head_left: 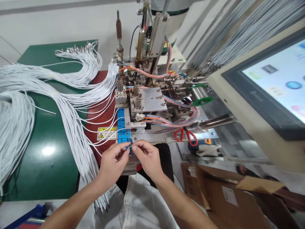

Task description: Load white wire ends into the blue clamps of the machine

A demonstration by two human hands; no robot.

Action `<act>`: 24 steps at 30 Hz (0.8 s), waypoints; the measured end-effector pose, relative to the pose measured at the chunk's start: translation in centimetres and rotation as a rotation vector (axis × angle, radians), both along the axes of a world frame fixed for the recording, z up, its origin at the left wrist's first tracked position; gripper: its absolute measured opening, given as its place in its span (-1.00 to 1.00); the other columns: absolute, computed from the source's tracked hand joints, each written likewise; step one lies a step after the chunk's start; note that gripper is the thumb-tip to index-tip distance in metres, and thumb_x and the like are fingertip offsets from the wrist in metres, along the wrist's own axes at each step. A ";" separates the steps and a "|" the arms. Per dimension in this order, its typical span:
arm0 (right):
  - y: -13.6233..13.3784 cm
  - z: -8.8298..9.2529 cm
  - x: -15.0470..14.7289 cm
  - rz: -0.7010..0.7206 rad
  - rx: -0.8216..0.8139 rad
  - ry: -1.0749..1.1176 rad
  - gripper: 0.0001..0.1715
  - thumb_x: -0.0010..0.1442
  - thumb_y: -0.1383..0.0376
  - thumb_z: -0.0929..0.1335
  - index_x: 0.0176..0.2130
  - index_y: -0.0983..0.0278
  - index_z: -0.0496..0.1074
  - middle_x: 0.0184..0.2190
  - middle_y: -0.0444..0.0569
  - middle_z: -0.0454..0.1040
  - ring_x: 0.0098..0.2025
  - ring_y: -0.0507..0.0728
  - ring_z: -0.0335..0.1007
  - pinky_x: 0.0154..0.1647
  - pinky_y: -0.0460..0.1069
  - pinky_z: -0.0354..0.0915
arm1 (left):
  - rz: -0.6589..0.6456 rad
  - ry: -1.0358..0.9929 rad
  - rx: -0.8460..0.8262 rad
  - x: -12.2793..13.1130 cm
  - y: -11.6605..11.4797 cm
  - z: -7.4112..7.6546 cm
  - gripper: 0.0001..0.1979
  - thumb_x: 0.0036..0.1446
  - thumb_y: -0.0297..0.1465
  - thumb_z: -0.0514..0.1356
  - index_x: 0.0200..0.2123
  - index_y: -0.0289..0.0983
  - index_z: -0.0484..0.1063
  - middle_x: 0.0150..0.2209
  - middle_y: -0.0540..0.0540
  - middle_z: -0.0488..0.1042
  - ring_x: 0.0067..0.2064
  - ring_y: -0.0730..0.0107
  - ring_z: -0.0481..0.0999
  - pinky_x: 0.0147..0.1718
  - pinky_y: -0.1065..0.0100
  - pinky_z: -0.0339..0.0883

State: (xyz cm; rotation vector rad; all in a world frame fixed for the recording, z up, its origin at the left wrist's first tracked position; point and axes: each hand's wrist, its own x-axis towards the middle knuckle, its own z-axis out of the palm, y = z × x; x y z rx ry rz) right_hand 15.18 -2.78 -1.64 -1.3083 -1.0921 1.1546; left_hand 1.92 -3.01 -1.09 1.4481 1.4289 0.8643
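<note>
My left hand (115, 160) is closed in a pinch at the front end of a row of blue fixture blocks (124, 133). A white cable (97, 151) runs from the left toward this hand, and thin wire ends (130, 146) show at its fingertips. My right hand (149, 157) pinches right beside it, thumb and forefinger touching the same small wire ends. Fingers cover most of what is held. Several other white cables lead into the blue blocks, which sit along the left edge of a metal machine (149, 100).
Thick bundles of white cables (73, 133) lie over a green table (47, 171). Red-handled scissors (186, 136) and a wire spool (201, 95) are on the machine's right side. A touchscreen (281, 79) juts in at right, above an opened cardboard box (228, 197).
</note>
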 end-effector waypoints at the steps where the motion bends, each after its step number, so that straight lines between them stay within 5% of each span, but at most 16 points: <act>1: -0.1 0.0 0.0 -0.015 0.043 -0.071 -0.87 0.03 0.34 0.32 -0.53 0.29 0.38 -0.56 -0.11 0.35 -0.51 0.02 0.26 -0.48 -0.08 0.22 | 0.000 -0.026 -0.034 0.1 0.0 0.0 -0.79 0.08 -0.39 0.12 -0.19 -0.26 0.43 -0.42 -0.02 0.42 -0.49 0.54 0.40 -0.46 0.48 0.33; 6: 0.2 -0.3 0.3 -0.083 0.219 -0.358 -0.86 0.03 0.37 0.30 -0.54 0.28 0.38 -0.54 -0.08 0.38 -0.43 0.06 0.30 -0.40 -0.06 0.24 | -0.052 -0.026 -0.163 -0.5 0.7 0.6 -0.77 0.06 -0.36 0.13 -0.18 -0.25 0.37 -0.43 0.01 0.41 -0.51 0.54 0.40 -0.50 0.48 0.30; 12: 1.3 -2.2 0.7 -0.018 -0.047 -0.336 -0.83 0.06 0.31 0.26 -0.51 0.28 0.36 -0.57 -0.14 0.34 -0.55 0.00 0.23 -0.51 -0.11 0.20 | -0.270 0.395 0.055 -2.3 2.6 1.7 -0.88 0.07 -0.44 0.10 -0.32 -0.22 0.42 -0.40 0.01 0.42 -0.40 0.45 0.41 -0.35 0.40 0.29; 24: 2.0 -1.9 1.1 0.117 -0.158 -0.597 -0.85 0.05 0.30 0.25 -0.49 0.25 0.37 -0.52 -0.11 0.43 -0.50 0.05 0.28 -0.44 -0.08 0.17 | -0.293 0.647 0.168 -2.0 3.5 1.0 -0.85 0.12 -0.51 0.04 -0.34 -0.28 0.41 -0.34 -0.08 0.42 -0.28 0.32 0.43 -0.24 0.28 0.30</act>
